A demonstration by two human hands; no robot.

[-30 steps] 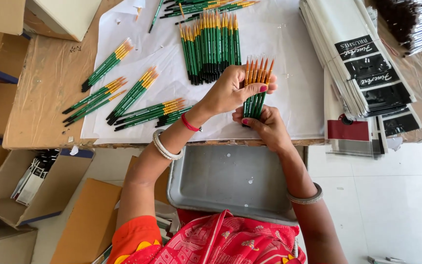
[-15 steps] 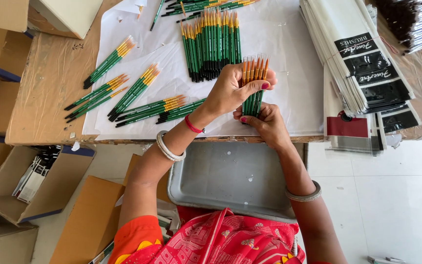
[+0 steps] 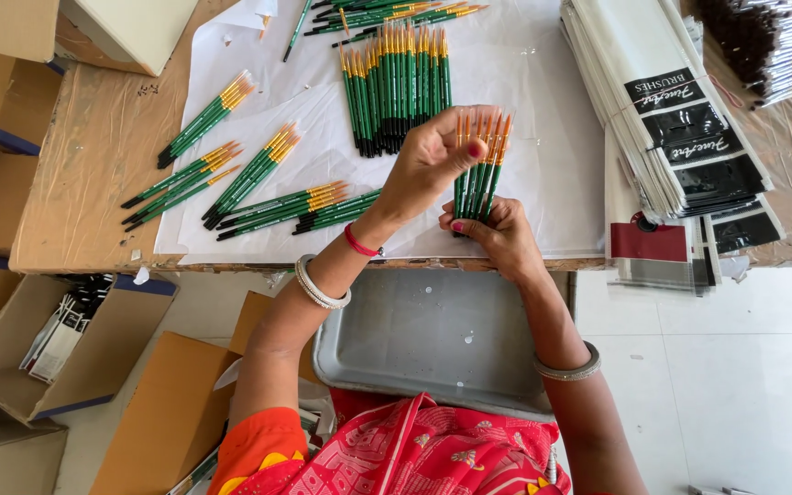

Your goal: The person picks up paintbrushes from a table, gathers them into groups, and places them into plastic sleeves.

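Note:
My right hand (image 3: 501, 236) grips the lower ends of a fan of green paint brushes with orange ferrules (image 3: 480, 167), held upright over the white paper (image 3: 552, 174). My left hand (image 3: 433, 160) reaches across and pinches the upper part of the same bunch with its fingertips. Just beyond the hands lies a large pile of the same brushes (image 3: 396, 78). To the left, several small bundles of brushes (image 3: 249, 179) lie spread out on the paper.
A grey metal tray (image 3: 433, 339) rests on my lap below the wooden table edge (image 3: 93, 165). A stack of black-and-white flat packets (image 3: 680, 128) lies at the right. Cardboard boxes (image 3: 93, 344) stand on the floor at the left. Dark brush bundles (image 3: 772, 41) fill the top right.
Both hands have kept hold of the bunch and shifted it slightly. The left fingers have moved along the brush tops.

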